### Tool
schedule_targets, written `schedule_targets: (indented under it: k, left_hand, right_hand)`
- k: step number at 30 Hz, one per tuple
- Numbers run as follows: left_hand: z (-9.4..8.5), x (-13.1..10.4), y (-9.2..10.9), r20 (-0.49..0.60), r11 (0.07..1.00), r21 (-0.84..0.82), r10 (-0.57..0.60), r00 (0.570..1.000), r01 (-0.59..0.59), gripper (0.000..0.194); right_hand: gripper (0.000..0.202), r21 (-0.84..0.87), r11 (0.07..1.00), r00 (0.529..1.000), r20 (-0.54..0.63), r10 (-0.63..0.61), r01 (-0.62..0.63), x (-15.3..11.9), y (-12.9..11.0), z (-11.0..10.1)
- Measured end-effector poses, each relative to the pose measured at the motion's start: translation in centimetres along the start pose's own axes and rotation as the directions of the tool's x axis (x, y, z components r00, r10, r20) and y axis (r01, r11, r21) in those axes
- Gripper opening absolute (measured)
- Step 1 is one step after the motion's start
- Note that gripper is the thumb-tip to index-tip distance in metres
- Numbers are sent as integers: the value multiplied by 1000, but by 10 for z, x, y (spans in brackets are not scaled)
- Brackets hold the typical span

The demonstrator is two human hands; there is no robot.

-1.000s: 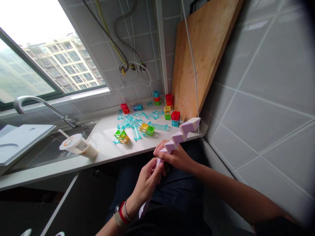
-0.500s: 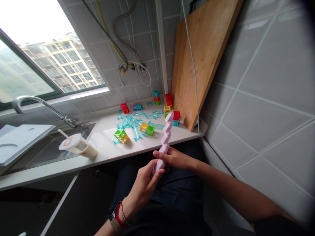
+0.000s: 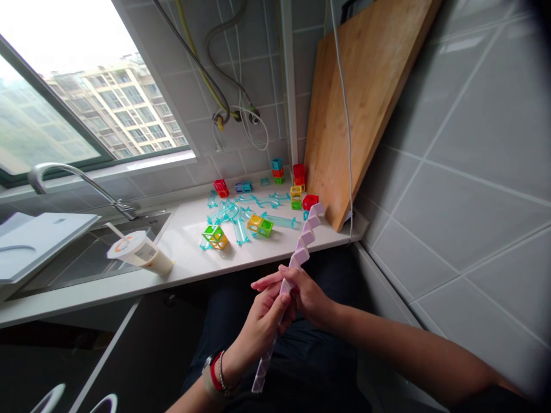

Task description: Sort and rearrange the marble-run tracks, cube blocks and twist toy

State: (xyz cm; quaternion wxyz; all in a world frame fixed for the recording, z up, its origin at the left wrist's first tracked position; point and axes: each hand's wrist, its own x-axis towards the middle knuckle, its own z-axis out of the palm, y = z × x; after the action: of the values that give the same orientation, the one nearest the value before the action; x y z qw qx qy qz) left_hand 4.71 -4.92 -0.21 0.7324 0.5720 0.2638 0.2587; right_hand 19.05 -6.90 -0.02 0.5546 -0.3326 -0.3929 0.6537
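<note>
- Your left hand point(image 3: 260, 318) is closed around the lilac-and-white snake point(image 3: 302, 254), with the thumb laid along its upper side and the fingers curled beneath.
- Your right hand point(image 3: 312, 295) is closed on it too, just above the left; one finger reaches out straight to the left, and the two hands touch or overlap.
- Between your hands, the snake's middle is mostly hidden.
- Its upper part zigzags from your right hand up past the counter point(image 3: 185, 244) edge, the tip overlapping the view of a teal block point(image 3: 306, 215) below a red block point(image 3: 310, 201).
- Its lower end slants down below your left hand, over your dark trousers point(image 3: 318, 355).
- Beyond, clear teal tracks point(image 3: 241, 229) lie spread on the counter, with a green-and-yellow pair point(image 3: 215, 237) near the front edge.
- Left of those, a lidded cup point(image 3: 146, 255) stands beside the sink point(image 3: 150, 225).
- At the right, a wooden board point(image 3: 365, 103) leans against the wall.
</note>
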Motion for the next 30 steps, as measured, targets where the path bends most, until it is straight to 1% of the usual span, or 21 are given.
schedule_targets:
  k: [1, 2, 3, 6, 8, 11, 13, 15, 17, 19, 21, 22, 23, 25, 26, 27, 28, 30]
  left_hand:
    - [2, 0, 0, -19, 1000, 13, -5, 1000, 5, 46]
    - [3, 0, 0, -23, 1000, 16, -14, 1000, 14, 46]
    - [4, 0, 1, -19, 1000, 5, -24, 1000, 24, 48]
    - [4, -1, 6, 6, 995, -75, -68, 998, 68, 49]
    - [2, -1, 9, 29, 987, -124, -96, 995, 99, 45]
    - [-2, 0, 9, 73, 985, -107, -131, 989, 139, 49]
    - [-3, 0, 8, 83, 988, -70, -132, 988, 138, 51]
    - [-3, 0, 7, 90, 990, -63, -119, 989, 125, 46]
    - [-2, -1, 7, 121, 990, -79, -108, 987, 118, 42]
    - [-2, -1, 9, 172, 990, -77, -106, 979, 121, 43]
    - [-2, 0, 10, 188, 993, -28, -109, 976, 116, 43]
    - [-3, 1, 11, 169, 994, 18, -108, 980, 106, 43]
    - [-3, 2, 11, 129, 993, 75, -100, 987, 90, 43]
    - [-4, 5, 12, 11, 977, 207, -55, 998, 52, 42]
    - [-5, 6, 12, -46, 965, 261, -23, 999, 34, 42]
    - [-5, 6, 12, -88, 955, 295, 4, 996, 22, 42]
    - [-5, 7, 13, -112, 952, 306, 21, 994, 15, 43]
    - [-6, 7, 15, -107, 960, 278, 10, 994, 21, 43]
  right_hand:
    - [71, 9, 1000, 998, -60, 31, -30, -2, 2, 4]
    - [71, -10, 999, 995, -88, 40, -41, -3, 3, 6]
    - [71, -48, 998, 996, -91, 25, -30, -4, 2, 6]
    - [67, -175, 982, 995, -43, -86, 77, -2, -5, 3]
    - [64, -196, 973, 991, -12, -131, 126, 0, -9, 1]
    - [61, -128, 982, 990, -20, -140, 136, 2, -8, 1]
    - [62, -47, 995, 995, -43, -89, 86, 1, -6, 1]
    - [62, 5, 1000, 999, -35, -30, 30, -2, -5, 2]
    - [60, 30, 999, 1000, -4, -13, 14, -6, -7, 3]
    - [59, 41, 999, 1000, 9, -14, 13, -10, -11, 4]
    - [58, 3, 1000, 1000, -15, -9, 9, -12, -14, 6]
    - [56, -45, 999, 998, -49, -30, 27, -12, -15, 7]
    - [53, -116, 991, 992, -92, -81, 71, -12, -16, 8]
    - [43, -293, 937, 959, -149, -239, 188, -10, -16, 8]
    - [39, -375, 895, 938, -148, -314, 241, -9, -16, 7]
    - [36, -437, 855, 923, -123, -364, 279, -7, -16, 6]
    - [34, -473, 829, 922, -83, -379, 299, -5, -16, 4]
    - [34, -482, 829, 944, -11, -330, 284, -1, -17, -2]
